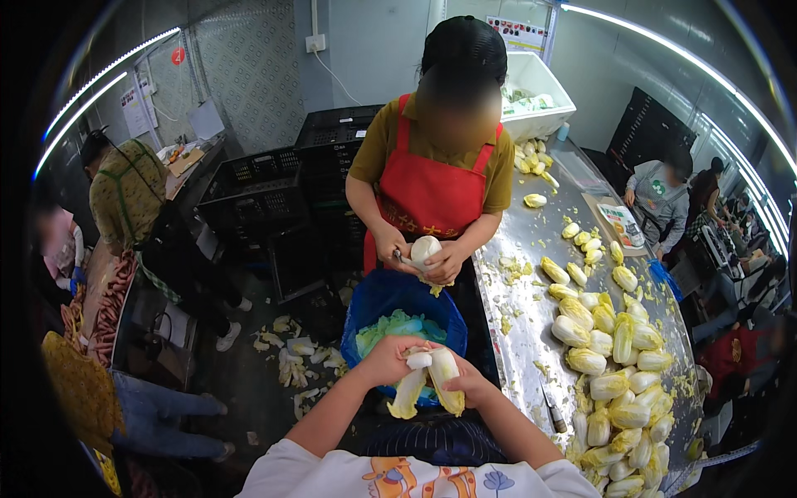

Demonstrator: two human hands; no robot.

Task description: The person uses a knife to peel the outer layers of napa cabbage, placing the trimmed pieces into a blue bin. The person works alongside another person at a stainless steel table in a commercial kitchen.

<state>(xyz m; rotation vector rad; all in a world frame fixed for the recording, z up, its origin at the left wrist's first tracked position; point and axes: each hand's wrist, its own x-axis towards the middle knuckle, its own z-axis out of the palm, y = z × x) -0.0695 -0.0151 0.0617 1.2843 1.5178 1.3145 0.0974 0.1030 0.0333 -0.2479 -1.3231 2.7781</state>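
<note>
My left hand (391, 360) grips a loosened outer leaf and the base end of a small napa cabbage. The cabbage (443, 373) itself lies in my right hand (471, 381), its leafy yellow end pointing down towards me. One pale leaf (408, 394) hangs apart from the head at its left. Both hands are above the near rim of a bin lined with a blue plastic bag (457, 314), which holds leaf scraps (398, 330). On the metal table to my right, a knife (551, 408) lies beside a large pile of napa cabbages (613, 380).
Across the bin, a co-worker in a red apron (429, 193) holds a cabbage and a knife. Black plastic crates (249, 187) stand behind at left. Cabbage leaves (292, 367) litter the floor. A white foam box (538, 93) is at the metal table's (520, 299) far end.
</note>
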